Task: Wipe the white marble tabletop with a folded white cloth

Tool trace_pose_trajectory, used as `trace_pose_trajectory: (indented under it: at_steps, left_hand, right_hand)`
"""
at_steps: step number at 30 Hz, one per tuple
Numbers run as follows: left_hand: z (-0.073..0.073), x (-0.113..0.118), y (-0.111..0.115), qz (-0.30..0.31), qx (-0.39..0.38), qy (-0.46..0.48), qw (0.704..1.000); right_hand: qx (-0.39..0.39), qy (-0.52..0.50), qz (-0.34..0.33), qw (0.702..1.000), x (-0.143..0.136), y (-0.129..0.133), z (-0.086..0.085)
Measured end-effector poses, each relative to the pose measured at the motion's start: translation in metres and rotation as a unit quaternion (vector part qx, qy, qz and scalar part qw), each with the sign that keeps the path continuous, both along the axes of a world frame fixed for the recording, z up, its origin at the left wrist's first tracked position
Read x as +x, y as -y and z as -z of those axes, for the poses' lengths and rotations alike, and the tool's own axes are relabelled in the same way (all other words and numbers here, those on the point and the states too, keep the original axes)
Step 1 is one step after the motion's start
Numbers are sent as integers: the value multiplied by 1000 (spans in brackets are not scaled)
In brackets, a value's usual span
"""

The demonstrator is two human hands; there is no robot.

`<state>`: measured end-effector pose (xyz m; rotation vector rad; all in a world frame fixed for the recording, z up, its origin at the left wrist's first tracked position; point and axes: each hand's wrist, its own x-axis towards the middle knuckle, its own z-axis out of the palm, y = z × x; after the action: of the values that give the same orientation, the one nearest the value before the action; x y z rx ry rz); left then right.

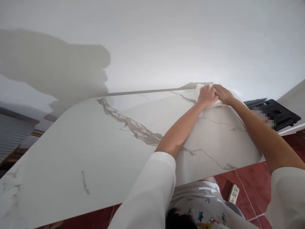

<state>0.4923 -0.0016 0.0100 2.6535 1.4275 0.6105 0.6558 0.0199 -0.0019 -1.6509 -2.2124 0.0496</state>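
A white marble-patterned tabletop with grey veins stretches across the view, its far edge against a white wall. At its far right corner lies a white cloth. My left hand presses flat on the cloth, fingers together. My right hand rests beside it, also on the cloth at the table's far edge. Both arms reach out from white short sleeves.
A black device sits on a white ledge at the right. Below the table's near edge is a red tiled floor with a white power strip. A dark window frame shows at the far left.
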Motion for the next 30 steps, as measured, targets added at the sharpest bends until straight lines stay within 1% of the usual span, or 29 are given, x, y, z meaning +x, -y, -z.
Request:
trace_pose_trajectory:
  at_steps: [4, 8, 12, 17, 19, 22, 26, 30]
  left_hand:
    - [-2, -2, -17, -4, -13, 9, 1000]
    - [-4, -3, -23, -12, -23, 9, 1000]
    - [-4, -2, -24, -15, -25, 13, 999]
    - [-2, -3, -19, -20, -24, -8, 999]
    - [-2, -4, -13, -17, -20, -18, 999]
    - [-2, -4, 6, -5, -9, -31, 999]
    - [-2, 0, 41, -7, 6, -31, 999]
    - [-4, 1, 83, -9, 1, -10, 1000]
  right_hand:
    - [3, -3, 15, 1000, -4, -22, 1]
    - [2, -3, 26, 1000, -6, -32, 2]
    - [4, -13, 14, 1000, -7, -31, 2]
    - [2, -1, -5, 1000, -9, -19, -2]
    - [-6, 12, -9, 1000, -10, -10, -4]
    - [-7, 24, -13, 1000, -6, 8, -3]
    - [10, 46, -40, 998, 5, 40, 3]
    - [25, 67, -55, 996, 13, 81, 7]
